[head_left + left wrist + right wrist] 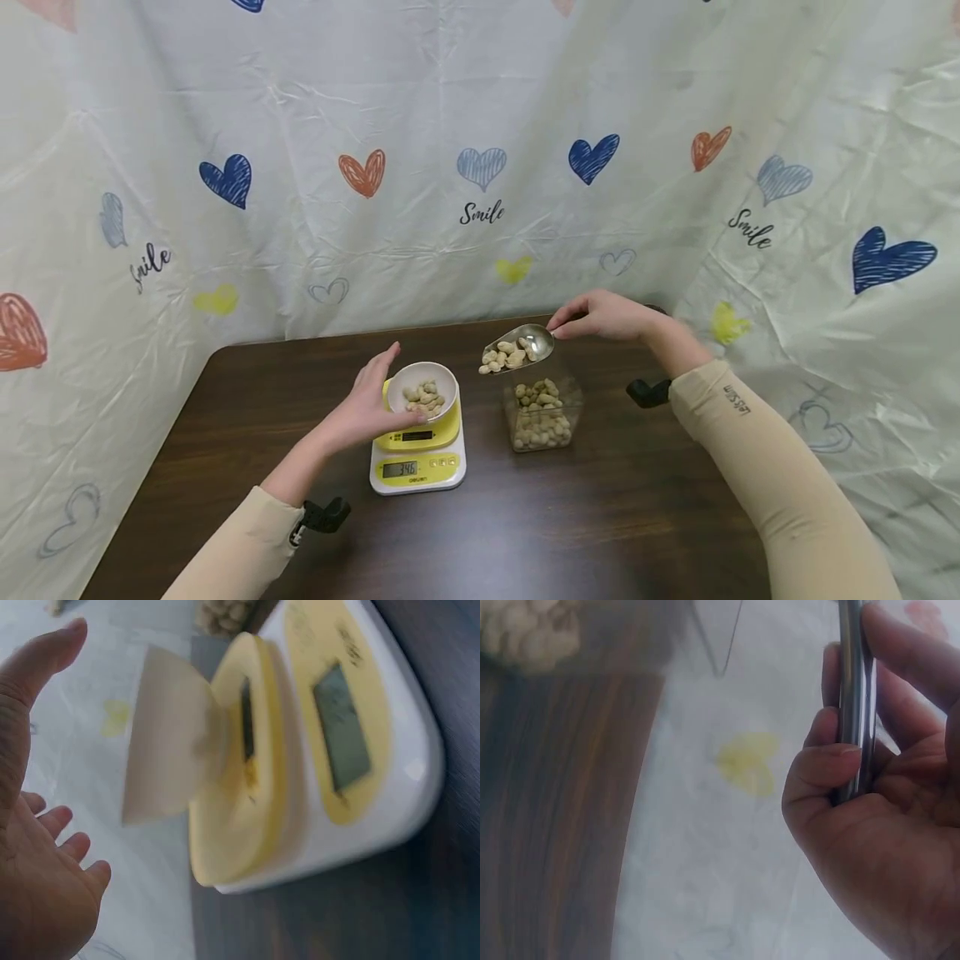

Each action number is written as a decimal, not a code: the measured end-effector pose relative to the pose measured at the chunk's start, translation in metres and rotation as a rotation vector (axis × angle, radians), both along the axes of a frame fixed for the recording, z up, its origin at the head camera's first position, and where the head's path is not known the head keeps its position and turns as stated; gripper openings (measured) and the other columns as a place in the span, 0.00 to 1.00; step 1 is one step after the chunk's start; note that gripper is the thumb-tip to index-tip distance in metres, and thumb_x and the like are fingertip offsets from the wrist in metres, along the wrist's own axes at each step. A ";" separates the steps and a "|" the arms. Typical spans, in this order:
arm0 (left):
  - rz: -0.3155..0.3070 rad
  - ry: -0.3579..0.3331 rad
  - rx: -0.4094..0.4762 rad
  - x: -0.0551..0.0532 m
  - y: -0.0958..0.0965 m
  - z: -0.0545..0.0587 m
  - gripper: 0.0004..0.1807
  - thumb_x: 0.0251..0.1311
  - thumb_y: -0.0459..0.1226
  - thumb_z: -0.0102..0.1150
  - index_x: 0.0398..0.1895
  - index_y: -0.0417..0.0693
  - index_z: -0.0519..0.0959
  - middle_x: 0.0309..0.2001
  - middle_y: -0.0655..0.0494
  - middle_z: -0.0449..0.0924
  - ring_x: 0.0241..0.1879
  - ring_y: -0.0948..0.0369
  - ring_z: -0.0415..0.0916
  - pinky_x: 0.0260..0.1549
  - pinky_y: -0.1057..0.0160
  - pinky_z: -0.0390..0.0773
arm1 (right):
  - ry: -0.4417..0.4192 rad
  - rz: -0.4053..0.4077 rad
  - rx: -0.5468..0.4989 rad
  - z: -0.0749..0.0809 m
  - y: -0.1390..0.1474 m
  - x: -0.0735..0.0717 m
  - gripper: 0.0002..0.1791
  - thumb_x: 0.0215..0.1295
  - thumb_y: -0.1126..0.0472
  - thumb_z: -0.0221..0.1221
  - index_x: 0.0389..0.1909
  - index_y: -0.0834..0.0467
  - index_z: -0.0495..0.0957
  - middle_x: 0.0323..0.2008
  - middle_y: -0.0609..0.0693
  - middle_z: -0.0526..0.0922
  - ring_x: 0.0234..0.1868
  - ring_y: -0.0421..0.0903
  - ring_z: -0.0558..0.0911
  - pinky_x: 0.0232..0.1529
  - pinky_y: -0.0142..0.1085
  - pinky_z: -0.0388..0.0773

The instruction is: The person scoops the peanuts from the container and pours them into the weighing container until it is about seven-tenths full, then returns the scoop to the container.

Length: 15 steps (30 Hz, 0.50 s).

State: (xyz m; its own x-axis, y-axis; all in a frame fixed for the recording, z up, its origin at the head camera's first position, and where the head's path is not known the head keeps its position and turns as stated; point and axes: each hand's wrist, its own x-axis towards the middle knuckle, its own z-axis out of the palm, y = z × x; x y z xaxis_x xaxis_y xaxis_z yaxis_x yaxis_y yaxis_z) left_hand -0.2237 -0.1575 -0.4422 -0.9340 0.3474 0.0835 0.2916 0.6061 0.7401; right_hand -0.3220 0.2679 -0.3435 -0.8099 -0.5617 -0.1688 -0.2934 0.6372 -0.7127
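Note:
A white bowl [444, 377] with peanuts in its bottom sits on the yellow platform of a kitchen scale [417, 458]. My left hand [367, 408] is spread around the bowl's left side, thumb toward the front. In the left wrist view, a gap shows between its fingers and the bowl [172, 742]. My right hand [603, 318] grips the handle of a metal scoop [538, 340] loaded with peanuts. The scoop is held over a clear plastic box [573, 408] of peanuts, its mouth pointing left toward the bowl. Fingers and thumb wrap the scoop's handle [855, 697] in the right wrist view.
Scale and box stand side by side on a dark wooden table [600, 517]. Digits show on the scale's display [400, 469]. A white curtain [420, 233] printed with hearts hangs behind the table and along its sides.

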 end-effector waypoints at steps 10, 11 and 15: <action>0.026 -0.071 -0.037 -0.007 -0.011 -0.029 0.73 0.43 0.63 0.79 0.84 0.52 0.40 0.80 0.46 0.47 0.78 0.44 0.40 0.69 0.34 0.53 | 0.013 -0.007 -0.026 -0.002 -0.043 0.002 0.14 0.69 0.52 0.67 0.51 0.52 0.88 0.54 0.48 0.85 0.58 0.49 0.80 0.59 0.49 0.74; 0.027 -0.077 -0.034 -0.008 -0.011 -0.031 0.74 0.43 0.63 0.79 0.84 0.52 0.40 0.80 0.46 0.47 0.78 0.44 0.40 0.69 0.35 0.53 | 0.010 -0.008 -0.029 -0.003 -0.048 0.003 0.14 0.69 0.52 0.67 0.51 0.52 0.88 0.54 0.48 0.85 0.58 0.49 0.80 0.59 0.49 0.74; 0.027 -0.100 -0.022 -0.010 -0.010 -0.037 0.73 0.43 0.63 0.79 0.84 0.51 0.41 0.80 0.44 0.46 0.78 0.44 0.40 0.70 0.36 0.53 | 0.018 -0.004 -0.023 -0.005 -0.067 0.004 0.12 0.70 0.52 0.66 0.49 0.50 0.89 0.52 0.46 0.86 0.57 0.47 0.80 0.58 0.47 0.74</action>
State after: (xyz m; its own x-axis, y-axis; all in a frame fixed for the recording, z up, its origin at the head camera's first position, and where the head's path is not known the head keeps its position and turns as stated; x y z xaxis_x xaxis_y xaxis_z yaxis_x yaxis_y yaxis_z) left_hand -0.2333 -0.1675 -0.4792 -0.9465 0.3223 -0.0186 0.1996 0.6296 0.7509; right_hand -0.3182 0.2006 -0.3489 -0.8147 -0.5623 -0.1416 -0.3037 0.6218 -0.7219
